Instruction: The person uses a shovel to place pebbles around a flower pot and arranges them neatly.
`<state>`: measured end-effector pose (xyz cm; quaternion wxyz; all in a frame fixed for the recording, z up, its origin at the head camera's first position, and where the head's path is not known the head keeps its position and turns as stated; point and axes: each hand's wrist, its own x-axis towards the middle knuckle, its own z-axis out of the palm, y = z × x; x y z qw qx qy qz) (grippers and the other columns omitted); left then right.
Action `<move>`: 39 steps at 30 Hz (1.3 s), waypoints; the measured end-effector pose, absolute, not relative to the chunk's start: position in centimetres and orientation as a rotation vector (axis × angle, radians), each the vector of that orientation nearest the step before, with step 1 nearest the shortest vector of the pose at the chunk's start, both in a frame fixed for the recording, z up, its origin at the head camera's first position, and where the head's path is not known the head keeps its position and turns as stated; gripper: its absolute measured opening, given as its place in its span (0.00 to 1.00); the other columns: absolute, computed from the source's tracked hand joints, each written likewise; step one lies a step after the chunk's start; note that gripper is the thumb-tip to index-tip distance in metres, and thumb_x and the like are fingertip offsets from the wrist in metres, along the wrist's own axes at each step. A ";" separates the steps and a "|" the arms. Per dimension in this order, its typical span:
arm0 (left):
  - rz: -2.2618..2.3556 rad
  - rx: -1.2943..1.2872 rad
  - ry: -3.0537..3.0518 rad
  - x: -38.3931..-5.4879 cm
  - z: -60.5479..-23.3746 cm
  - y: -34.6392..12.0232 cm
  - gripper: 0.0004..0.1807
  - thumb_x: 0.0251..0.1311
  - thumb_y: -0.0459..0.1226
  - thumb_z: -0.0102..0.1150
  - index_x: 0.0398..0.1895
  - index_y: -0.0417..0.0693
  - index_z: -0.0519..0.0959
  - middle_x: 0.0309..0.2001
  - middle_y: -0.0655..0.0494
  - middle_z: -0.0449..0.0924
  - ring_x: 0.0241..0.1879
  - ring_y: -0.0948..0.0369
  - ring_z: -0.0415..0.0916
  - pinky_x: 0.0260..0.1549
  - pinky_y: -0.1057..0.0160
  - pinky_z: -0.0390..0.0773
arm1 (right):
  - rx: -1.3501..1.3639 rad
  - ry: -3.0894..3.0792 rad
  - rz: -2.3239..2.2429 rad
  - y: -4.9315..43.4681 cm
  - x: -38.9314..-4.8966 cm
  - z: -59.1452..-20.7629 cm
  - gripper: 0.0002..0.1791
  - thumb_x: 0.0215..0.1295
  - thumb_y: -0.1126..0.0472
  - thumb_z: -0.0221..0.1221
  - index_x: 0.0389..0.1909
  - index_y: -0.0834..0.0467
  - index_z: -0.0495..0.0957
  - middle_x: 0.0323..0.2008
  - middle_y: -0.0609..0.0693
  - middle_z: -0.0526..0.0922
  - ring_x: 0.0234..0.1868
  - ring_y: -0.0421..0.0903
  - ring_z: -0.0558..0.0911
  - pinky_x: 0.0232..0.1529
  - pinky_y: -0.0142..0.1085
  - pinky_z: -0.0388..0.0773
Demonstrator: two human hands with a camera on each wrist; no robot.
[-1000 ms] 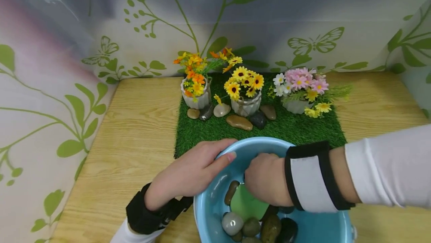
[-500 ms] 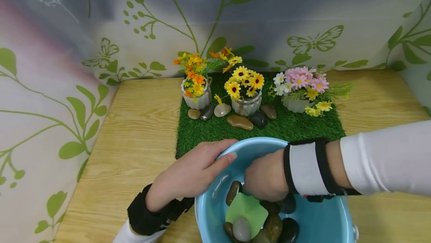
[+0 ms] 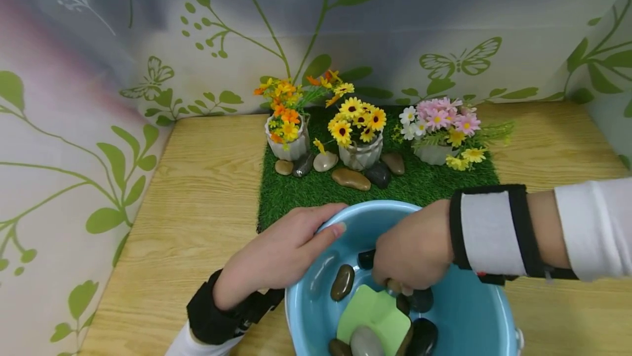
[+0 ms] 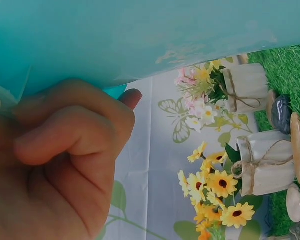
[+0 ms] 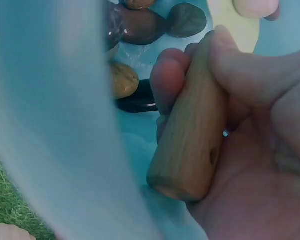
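Wet stones, among them a grey stone, a brown stone and a black stone, lie in a light blue bucket. A thin light green piece lies among them, partly under the grey stone. My left hand holds the bucket's left rim, its thumb over the edge and its fingers bent outside. Inside the bucket, my right hand grips a tapered wooden handle with a small hole near its thick end. Whatever is fixed to the handle's narrow end is hidden by my fingers.
Behind the bucket, a green turf mat bears an orange flower pot, a yellow flower pot and a pink flower pot. Several stones, including a tan stone, line the pots. A patterned cloth hangs behind the wooden table.
My right hand has shifted right inside the bucket. The green piece and grey stone have changed position, and more of the brown stone and a black stone shows. My left hand stays on the rim.
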<state>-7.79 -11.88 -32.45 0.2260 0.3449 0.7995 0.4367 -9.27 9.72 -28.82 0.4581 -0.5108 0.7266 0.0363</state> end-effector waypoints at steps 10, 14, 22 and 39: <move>1.216 0.955 2.203 -7.8 -32.4 -11.8 0.17 0.80 0.46 0.38 0.64 0.55 0.71 0.50 0.63 0.81 0.47 0.67 0.80 0.49 0.64 0.78 | -1.184 1.854 -0.040 11.6 -8.8 -27.5 0.13 0.71 0.59 0.60 0.26 0.43 0.72 0.21 0.39 0.66 0.22 0.35 0.65 0.25 0.31 0.65; 1.220 0.953 2.203 -7.8 -32.4 -11.7 0.17 0.80 0.45 0.38 0.63 0.55 0.72 0.48 0.66 0.80 0.45 0.69 0.79 0.48 0.64 0.78 | -1.124 1.864 -0.079 12.3 -8.6 -26.8 0.13 0.73 0.58 0.59 0.27 0.42 0.71 0.22 0.40 0.63 0.22 0.36 0.65 0.26 0.32 0.64; 1.219 0.937 2.203 -7.7 -32.4 -11.8 0.18 0.80 0.45 0.39 0.66 0.55 0.71 0.51 0.61 0.81 0.48 0.66 0.80 0.49 0.64 0.78 | -1.056 1.882 -0.109 13.3 -8.9 -26.0 0.10 0.74 0.59 0.58 0.35 0.38 0.74 0.28 0.35 0.73 0.29 0.34 0.73 0.31 0.33 0.72; 1.228 0.935 2.203 -7.6 -32.5 -11.8 0.18 0.80 0.45 0.39 0.66 0.56 0.71 0.51 0.59 0.81 0.48 0.65 0.81 0.49 0.64 0.78 | -0.961 1.943 -0.193 15.6 -8.9 -25.7 0.14 0.73 0.58 0.59 0.27 0.40 0.71 0.24 0.39 0.65 0.25 0.35 0.68 0.28 0.34 0.66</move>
